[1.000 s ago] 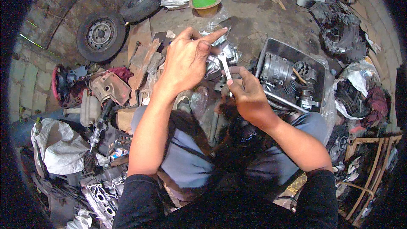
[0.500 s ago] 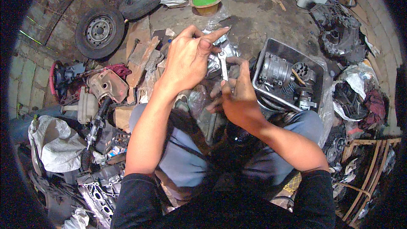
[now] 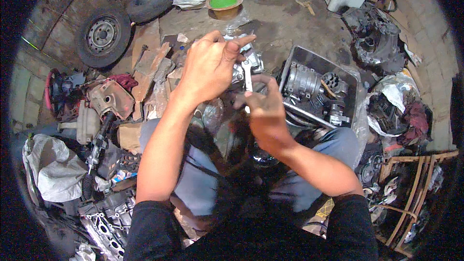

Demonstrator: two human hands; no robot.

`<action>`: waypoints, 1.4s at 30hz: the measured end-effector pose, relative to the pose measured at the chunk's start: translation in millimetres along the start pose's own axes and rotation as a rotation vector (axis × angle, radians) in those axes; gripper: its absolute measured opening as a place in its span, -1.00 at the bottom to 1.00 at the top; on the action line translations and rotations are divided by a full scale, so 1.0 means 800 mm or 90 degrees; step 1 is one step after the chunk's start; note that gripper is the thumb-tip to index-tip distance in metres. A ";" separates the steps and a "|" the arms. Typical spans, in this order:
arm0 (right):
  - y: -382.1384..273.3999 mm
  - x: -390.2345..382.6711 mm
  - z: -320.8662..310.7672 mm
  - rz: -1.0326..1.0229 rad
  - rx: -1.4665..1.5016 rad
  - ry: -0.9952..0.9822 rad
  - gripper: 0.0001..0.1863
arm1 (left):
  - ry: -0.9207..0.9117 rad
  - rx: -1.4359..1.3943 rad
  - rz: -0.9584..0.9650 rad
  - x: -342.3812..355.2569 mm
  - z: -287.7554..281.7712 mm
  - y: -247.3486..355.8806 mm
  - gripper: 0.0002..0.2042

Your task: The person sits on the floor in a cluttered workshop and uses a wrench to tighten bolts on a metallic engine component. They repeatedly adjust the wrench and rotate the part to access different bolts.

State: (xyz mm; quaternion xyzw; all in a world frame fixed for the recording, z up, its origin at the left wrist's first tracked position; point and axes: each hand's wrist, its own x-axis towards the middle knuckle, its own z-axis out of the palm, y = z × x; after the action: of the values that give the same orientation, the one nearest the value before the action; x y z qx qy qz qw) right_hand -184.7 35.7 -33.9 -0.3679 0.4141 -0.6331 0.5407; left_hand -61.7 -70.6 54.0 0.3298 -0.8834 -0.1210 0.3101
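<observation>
Wrench swing: compared with a second ago, the silver wrench (image 3: pixel 248 79) slants less toward the grey-black tub (image 3: pixel 321 63) at its near end, and the right hand (image 3: pixel 267 108) now shows blurred.
Wrench place: left of the tub, between the two hands, its far end over the silver metal assembly (image 3: pixel 255 59).
Wrench line: long axis runs almost straight away from the person, forked end far, handle end near; it points past the tub's left side.
Right hand grip: just left of the tub, half curled, thumb on the wrench handle; blur hides the other fingers' hold, so I cannot tell how firm it is.
Left hand pose: farther left of the tub, over the assembly, the left hand (image 3: pixel 210 70) is partly open, index finger and thumb stretched out, other fingers bent; I cannot tell whether they hold anything.
Tub contents: a ribbed silver part (image 3: pixel 303 81), a dark round toothed part (image 3: pixel 331 78) and a smaller silver part (image 3: pixel 337 116).
Brown basin: beyond the tub and to its left, the brown basin (image 3: pixel 238 2) holds a green ribbed dish (image 3: pixel 223 0).
Torn bag: right of the tub, the torn white bag (image 3: pixel 401 78) lies around dark parts (image 3: pixel 385 110).
</observation>
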 end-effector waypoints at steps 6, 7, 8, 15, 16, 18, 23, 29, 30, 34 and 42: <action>-0.048 0.013 -0.041 0.081 -0.091 0.161 -0.75 | -0.006 0.024 0.026 -0.009 0.002 -0.012 -0.24; -0.056 0.018 -0.043 0.065 -0.099 0.182 -0.75 | 0.006 0.015 0.025 -0.009 0.001 -0.011 -0.32; -0.063 0.021 -0.042 0.063 -0.106 0.196 -0.75 | 0.018 0.005 0.024 -0.010 0.000 -0.009 -0.40; -0.072 0.071 -0.049 -0.007 -0.185 0.206 -0.74 | 0.018 -0.050 0.033 -0.005 0.006 -0.016 -0.29; -0.075 0.080 -0.048 -0.011 -0.212 0.209 -0.73 | 0.025 -0.060 0.023 -0.005 0.005 -0.016 -0.27; -0.075 0.096 -0.043 -0.064 -0.212 0.225 -0.67 | 0.048 -0.096 0.010 -0.003 0.009 -0.022 -0.21; -0.063 0.127 -0.028 -0.091 -0.176 0.218 -0.54 | 0.078 -0.295 -0.059 -0.002 0.009 -0.029 -0.08; -0.052 0.134 -0.027 -0.113 -0.201 0.198 -0.54 | 0.135 -0.440 -0.102 -0.004 0.010 -0.032 -0.17; -0.050 0.134 -0.025 -0.123 -0.200 0.198 -0.54 | 0.142 -0.448 -0.113 -0.004 0.009 -0.030 -0.16; -0.049 0.143 -0.017 -0.170 -0.265 0.190 -0.54 | 0.221 -0.458 -0.126 0.003 0.019 -0.029 -0.15; -0.053 0.156 0.002 -0.150 -0.307 0.082 -0.58 | 0.277 -0.685 -0.298 0.017 0.012 -0.044 -0.02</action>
State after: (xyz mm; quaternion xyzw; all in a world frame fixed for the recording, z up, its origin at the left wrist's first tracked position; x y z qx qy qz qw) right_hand -217.4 -85.0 7.7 -0.4907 0.5405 -0.5970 0.3328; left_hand -58.2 -105.9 38.1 0.3294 -0.5201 -0.5436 0.5706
